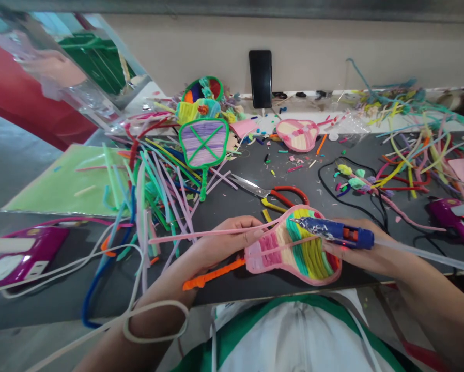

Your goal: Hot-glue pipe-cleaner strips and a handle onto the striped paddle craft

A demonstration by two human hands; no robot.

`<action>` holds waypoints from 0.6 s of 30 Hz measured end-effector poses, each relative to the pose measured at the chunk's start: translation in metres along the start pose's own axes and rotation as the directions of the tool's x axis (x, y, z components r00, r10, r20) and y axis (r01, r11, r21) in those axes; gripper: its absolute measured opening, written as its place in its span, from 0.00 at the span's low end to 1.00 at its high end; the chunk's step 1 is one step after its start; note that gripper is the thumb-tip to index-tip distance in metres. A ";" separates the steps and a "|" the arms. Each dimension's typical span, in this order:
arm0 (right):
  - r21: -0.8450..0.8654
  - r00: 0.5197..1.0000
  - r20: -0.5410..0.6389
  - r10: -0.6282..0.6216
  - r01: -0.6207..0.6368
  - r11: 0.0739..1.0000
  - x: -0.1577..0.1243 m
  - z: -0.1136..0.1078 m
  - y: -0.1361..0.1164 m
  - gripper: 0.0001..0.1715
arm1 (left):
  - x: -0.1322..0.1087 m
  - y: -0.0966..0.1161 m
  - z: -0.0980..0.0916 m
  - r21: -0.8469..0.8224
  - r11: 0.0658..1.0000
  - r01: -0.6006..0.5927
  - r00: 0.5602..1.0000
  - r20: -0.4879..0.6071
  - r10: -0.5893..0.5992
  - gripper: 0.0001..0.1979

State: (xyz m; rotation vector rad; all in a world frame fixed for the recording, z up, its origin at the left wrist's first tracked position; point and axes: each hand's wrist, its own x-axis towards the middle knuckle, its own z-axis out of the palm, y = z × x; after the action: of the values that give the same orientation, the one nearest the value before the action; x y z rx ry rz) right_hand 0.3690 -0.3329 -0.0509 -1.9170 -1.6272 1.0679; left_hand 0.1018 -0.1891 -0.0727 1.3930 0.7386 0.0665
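Observation:
My left hand (228, 240) is closed on the narrow end of a pear-shaped pipe-cleaner fan (268, 250), with pink, cream, teal, yellow and red bands and a pink edge. A loose pink pipe cleaner (201, 236) also passes under my left fingers and along the fan's upper edge. An orange twisted handle (212, 274) sticks out from the fan to the left. My right hand (366, 258) is closed round a blue glue gun (321, 230), its nozzle pointing left over the fan's coloured bands. A clear glue stick (421, 250) trails from its rear. My right fingers are partly hidden.
Scissors (290, 196) lie just beyond the fan. A green-edged purple fan (204, 142) rests among loose pipe cleaners (158, 196) to the left. A pink fan (297, 134) and a phone (260, 77) are farther back. Purple devices (48, 253) stand both sides; a white cord (139, 253) crosses my left arm.

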 end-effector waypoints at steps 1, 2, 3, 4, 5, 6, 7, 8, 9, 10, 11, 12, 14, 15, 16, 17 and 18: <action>-0.012 1.000 0.005 0.005 -0.005 1.000 0.001 0.000 -0.001 0.18 | 0.000 0.001 0.000 -0.014 1.000 0.005 1.000 0.009 -0.005 0.19; -0.026 1.000 0.011 0.007 -0.006 1.000 0.002 -0.001 -0.002 0.18 | -0.001 0.001 0.000 -0.020 1.000 0.007 1.000 0.014 -0.007 0.19; -0.039 1.000 0.013 0.006 -0.005 0.999 0.003 -0.001 -0.003 0.18 | -0.001 0.001 0.000 -0.018 1.000 0.008 1.000 0.016 -0.008 0.18; -0.048 1.000 0.014 0.002 -0.001 0.999 0.004 -0.001 -0.003 0.18 | -0.001 0.001 0.000 -0.015 1.000 0.011 1.000 0.016 -0.011 0.18; -0.053 1.000 0.013 -0.004 0.005 0.999 0.005 -0.001 -0.004 0.18 | -0.002 0.001 0.000 -0.015 1.000 0.018 1.000 0.017 -0.018 0.17; -0.054 1.000 0.016 -0.009 0.010 0.998 0.006 -0.001 -0.004 0.18 | -0.002 0.001 0.001 -0.023 0.999 0.026 1.000 0.015 -0.026 0.16; -0.055 1.000 0.017 -0.012 0.013 0.998 0.007 -0.001 -0.004 0.17 | -0.003 0.002 0.001 -0.039 0.999 0.034 0.999 0.011 -0.034 0.14; -0.057 1.000 0.017 -0.014 0.015 0.998 0.006 -0.001 -0.005 0.18 | -0.003 0.002 0.001 -0.065 0.997 0.040 0.999 0.006 -0.040 0.13; -0.055 1.000 0.013 -0.020 0.020 0.998 0.006 -0.002 -0.006 0.18 | -0.004 0.003 0.001 -0.100 0.994 0.044 0.999 0.003 -0.044 0.13; -0.044 1.000 -0.001 -0.028 0.028 0.999 0.004 -0.003 -0.006 0.18 | -0.006 0.003 0.001 -0.137 0.990 0.044 0.999 -0.002 -0.044 0.13; -0.023 0.999 -0.027 -0.033 0.032 0.999 0.002 -0.006 -0.007 0.18 | -0.007 0.004 0.000 -0.174 0.984 0.037 0.999 -0.008 -0.039 0.12; 0.007 0.998 -0.066 -0.023 0.024 1.000 0.000 -0.009 -0.009 0.17 | -0.009 0.004 -0.001 -0.210 0.977 0.027 0.999 -0.013 -0.030 0.12; 0.085 0.989 -0.144 0.030 -0.018 0.996 -0.005 -0.019 -0.011 0.16 | -0.012 0.004 -0.006 -0.269 0.963 -0.006 0.999 -0.036 -0.004 0.12; 0.124 0.980 -0.191 0.061 -0.037 0.992 -0.006 -0.024 -0.012 0.16 | -0.013 0.004 -0.009 -0.290 0.957 -0.026 0.999 -0.047 0.013 0.11; 0.157 0.969 -0.231 0.083 -0.047 0.987 -0.007 -0.029 -0.013 0.17 | -0.014 0.003 -0.013 -0.307 0.951 -0.045 0.998 -0.058 0.029 0.11; 0.183 0.961 -0.261 0.092 -0.045 0.982 -0.007 -0.033 -0.014 0.17 | -0.015 0.002 -0.016 -0.321 0.945 -0.066 0.997 -0.065 0.047 0.11; 0.210 0.950 -0.301 0.086 -0.021 0.977 -0.005 -0.035 -0.016 0.16 | -0.015 0.001 -0.019 -0.334 0.939 -0.086 0.995 -0.072 0.065 0.10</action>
State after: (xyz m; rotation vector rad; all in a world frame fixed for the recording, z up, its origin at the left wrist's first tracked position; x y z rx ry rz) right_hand 0.3854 -0.3284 -0.0156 -1.8885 -1.2503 0.8650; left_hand 0.0809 -0.1796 -0.0653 1.0944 0.6867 0.2843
